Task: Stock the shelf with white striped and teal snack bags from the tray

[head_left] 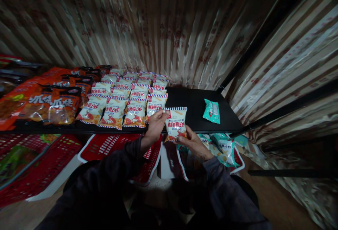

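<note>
Between both hands I hold a white snack bag (pixel 176 122) with red lettering and a striped top edge, upright over the shelf's front edge. My left hand (pixel 155 126) pinches its upper left corner. My right hand (pixel 194 142) grips its lower right side, thumb on the front. Just left of it, rows of matching snack bags (pixel 136 108) lean on the black shelf (pixel 190 105). A teal snack bag (pixel 211 111) lies alone farther right on the shelf.
Orange snack packs (pixel 51 107) fill the shelf's left part. Below stand a red basket (pixel 116 149), another basket (pixel 239 161) with teal bags, and a red basket (pixel 60 152) at far left. Striped sheeting (pixel 158 29) hangs behind; a black post (pixel 253 43) rises at right.
</note>
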Available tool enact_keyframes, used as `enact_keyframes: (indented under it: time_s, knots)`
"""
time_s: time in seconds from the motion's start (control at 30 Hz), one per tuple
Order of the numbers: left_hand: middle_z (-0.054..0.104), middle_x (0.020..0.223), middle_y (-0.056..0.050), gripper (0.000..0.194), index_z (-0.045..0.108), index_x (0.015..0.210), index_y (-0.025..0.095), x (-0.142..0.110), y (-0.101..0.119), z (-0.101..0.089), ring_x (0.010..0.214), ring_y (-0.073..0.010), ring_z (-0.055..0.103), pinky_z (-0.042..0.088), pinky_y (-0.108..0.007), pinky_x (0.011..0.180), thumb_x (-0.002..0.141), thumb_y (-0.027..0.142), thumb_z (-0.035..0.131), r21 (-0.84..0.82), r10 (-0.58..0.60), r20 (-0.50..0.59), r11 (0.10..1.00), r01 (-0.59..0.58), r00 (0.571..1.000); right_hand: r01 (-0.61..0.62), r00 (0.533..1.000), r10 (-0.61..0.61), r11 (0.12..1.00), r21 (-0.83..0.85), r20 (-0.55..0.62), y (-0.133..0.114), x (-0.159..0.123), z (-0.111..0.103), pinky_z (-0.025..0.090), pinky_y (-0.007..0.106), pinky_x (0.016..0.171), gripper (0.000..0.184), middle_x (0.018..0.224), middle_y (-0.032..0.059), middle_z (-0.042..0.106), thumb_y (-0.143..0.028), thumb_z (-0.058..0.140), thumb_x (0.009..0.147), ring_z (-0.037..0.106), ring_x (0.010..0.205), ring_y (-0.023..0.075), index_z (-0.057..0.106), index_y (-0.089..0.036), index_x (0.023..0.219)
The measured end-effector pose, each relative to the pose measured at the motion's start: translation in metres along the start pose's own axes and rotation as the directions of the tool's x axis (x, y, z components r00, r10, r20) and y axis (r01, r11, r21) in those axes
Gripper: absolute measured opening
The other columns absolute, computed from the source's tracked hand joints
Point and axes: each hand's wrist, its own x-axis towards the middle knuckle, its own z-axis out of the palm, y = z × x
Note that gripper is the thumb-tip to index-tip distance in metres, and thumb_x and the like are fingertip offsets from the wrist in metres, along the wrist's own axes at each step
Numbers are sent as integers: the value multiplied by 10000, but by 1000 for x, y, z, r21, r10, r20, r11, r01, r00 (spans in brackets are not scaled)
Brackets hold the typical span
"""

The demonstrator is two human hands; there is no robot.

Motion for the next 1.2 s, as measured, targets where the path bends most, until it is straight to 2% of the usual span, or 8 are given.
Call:
enact_keyframes:
  time_s: [0.2, 0.5, 0.73, 0.83, 0.93, 1.07, 1.13, 1.2]
  knots:
    - [648, 657, 26, 388, 577, 680, 179, 1, 0, -1, 636, -131, 592, 471, -237, 607, 650, 502, 788, -4, 3, -25, 1000, -3, 1000, -14, 999, 13, 999, -43, -35, 13, 3, -2, 592, 295, 762, 515, 991, 11, 745, -238, 878, 604, 700, 827, 166, 675, -233, 1078]
    - [645, 646, 23, 424, 580, 678, 176, 0, 2, 0, 612, -121, 580, 450, -215, 568, 623, 546, 780, 39, -1, -40, 999, 2, 999, -26, 998, 20, 993, -117, -54, 19, 4, -6, 563, 232, 613, 496, 917, -10, 735, -240, 878, 589, 663, 708, 129, 665, -235, 1037]
    - [659, 677, 16, 375, 593, 697, 179, 0, 3, 0, 628, -128, 595, 468, -232, 604, 643, 507, 767, 38, -17, -43, 999, 19, 999, -8, 1000, 3, 980, -200, -26, 20, 2, -9, 559, 294, 684, 514, 952, 15, 729, -358, 853, 651, 666, 762, 165, 641, -237, 1104]
    - [668, 689, 12, 391, 603, 726, 183, 0, 3, -1, 659, -151, 622, 487, -257, 637, 635, 528, 765, 29, -35, -55, 999, 36, 998, 33, 999, -24, 967, -253, 36, 16, 0, -10, 525, 366, 892, 527, 1080, 36, 726, -396, 835, 692, 674, 944, 214, 647, -243, 1159]
    - [685, 702, 0, 413, 619, 756, 176, -1, 0, -3, 677, -171, 643, 501, -276, 654, 637, 546, 759, 41, -42, -23, 998, 43, 999, 93, 994, -80, 978, -187, 79, 14, 2, -11, 448, 406, 1038, 494, 1231, 50, 685, -447, 760, 781, 631, 1126, 244, 636, -263, 1223]
    - [687, 693, -2, 421, 614, 762, 168, -3, -7, -5, 652, -167, 644, 507, -278, 643, 642, 544, 762, 39, -67, -6, 997, 68, 998, 126, 991, -126, 992, -13, 45, 15, 8, -7, 483, 415, 1023, 529, 1274, 57, 667, -469, 738, 798, 649, 1115, 241, 607, -285, 1276]
    - [688, 693, -11, 424, 616, 770, 160, -3, -10, -6, 654, -168, 650, 512, -278, 646, 648, 537, 767, 50, -75, -1, 996, 75, 997, 133, 991, -133, 991, 15, 1, 17, 11, -4, 504, 411, 1007, 585, 1281, 58, 665, -446, 765, 775, 662, 1098, 236, 584, -291, 1309]
    - [719, 780, -47, 428, 630, 836, 154, -3, -12, -5, 726, -191, 680, 531, -295, 685, 680, 533, 753, 52, -67, 14, 996, 66, 998, 149, 987, -147, 988, 37, -69, 18, 14, -2, 527, 406, 981, 659, 1265, 64, 676, -438, 790, 747, 676, 1073, 235, 555, -284, 1343]
